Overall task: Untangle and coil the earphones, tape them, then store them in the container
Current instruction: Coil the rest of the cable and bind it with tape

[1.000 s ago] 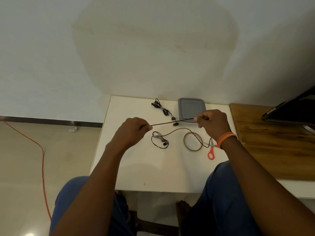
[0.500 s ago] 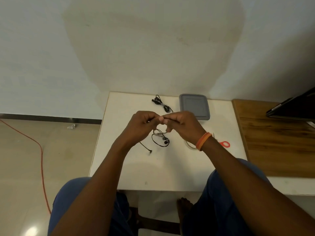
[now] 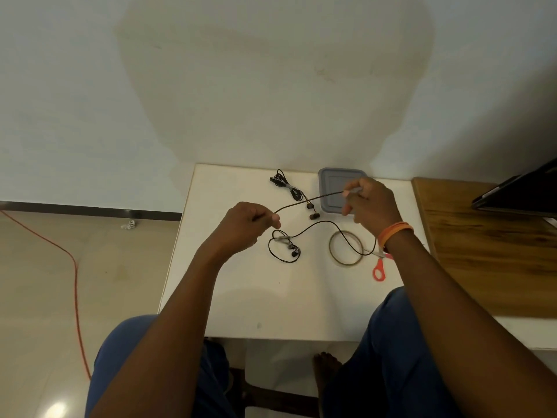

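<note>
black earphone cable [image 3: 307, 200] taut, grey container [image 3: 333, 188] closed

Three earphones [image 3: 284, 245], one container [image 3: 334, 191], one scissors [image 3: 379, 271].

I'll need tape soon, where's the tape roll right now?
In the head view, the tape roll lies flat on the white table, right of centre, beside the red-handled scissors.

A plain home room (tiled floor [image 3: 45, 267], small white table [image 3: 241, 297]).
</note>
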The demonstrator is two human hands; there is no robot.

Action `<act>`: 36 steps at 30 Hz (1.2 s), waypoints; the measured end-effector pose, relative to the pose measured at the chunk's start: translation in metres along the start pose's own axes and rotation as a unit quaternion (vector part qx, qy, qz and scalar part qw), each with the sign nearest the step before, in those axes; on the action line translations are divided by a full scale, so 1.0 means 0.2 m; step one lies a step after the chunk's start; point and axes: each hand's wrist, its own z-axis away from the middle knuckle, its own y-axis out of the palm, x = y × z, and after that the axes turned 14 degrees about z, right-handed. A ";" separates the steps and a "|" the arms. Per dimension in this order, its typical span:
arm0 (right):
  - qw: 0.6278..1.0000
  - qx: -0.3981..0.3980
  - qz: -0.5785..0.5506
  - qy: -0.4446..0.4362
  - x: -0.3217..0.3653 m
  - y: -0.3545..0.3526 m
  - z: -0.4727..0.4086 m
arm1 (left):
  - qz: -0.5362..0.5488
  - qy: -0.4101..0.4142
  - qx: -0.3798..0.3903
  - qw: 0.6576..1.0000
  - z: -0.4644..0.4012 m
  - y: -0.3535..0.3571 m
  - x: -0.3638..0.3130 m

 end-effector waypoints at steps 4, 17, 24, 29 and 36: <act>0.992 0.048 0.083 -0.085 0.05 0.07 0.06 | 0.141 -0.025 0.046 0.989 0.01 0.05 -0.04; 0.950 0.182 -0.199 -0.155 0.22 0.11 0.18 | 0.312 -0.072 0.066 0.945 0.02 0.07 -0.08; 0.961 0.050 -0.155 -0.224 0.21 0.10 0.18 | 0.231 -0.158 0.145 0.949 0.04 0.11 -0.10; 0.957 -0.005 -0.165 -0.239 0.22 0.08 0.19 | 0.195 -0.219 0.260 0.920 0.07 0.18 -0.09; 0.947 0.103 -0.251 -0.170 0.21 0.11 0.16 | 0.387 -0.152 0.414 0.810 0.10 0.17 -0.14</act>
